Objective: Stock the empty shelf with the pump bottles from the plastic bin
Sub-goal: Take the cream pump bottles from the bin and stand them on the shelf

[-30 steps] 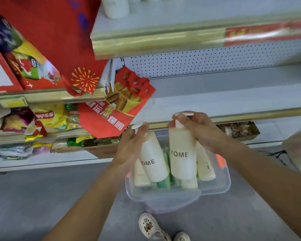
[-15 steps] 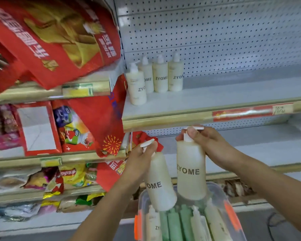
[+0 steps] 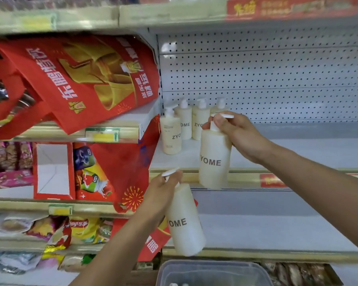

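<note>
**Two pump bottles raised toward the shelf**

The left hand [image 3: 163, 196] grips a cream pump bottle [image 3: 184, 223] at the neck, fingers curled under the pump head. The bottle hangs tilted above the plastic bin [image 3: 215, 265]. The right hand [image 3: 241, 137] holds a second bottle [image 3: 214, 162] the same way, upright before the front edge of the white shelf [image 3: 298, 151]. Four matching bottles [image 3: 171, 139] stand at the shelf's left end, beside a red bag [image 3: 81, 83].

Both hands have raised their bottles shelfward.
</note>
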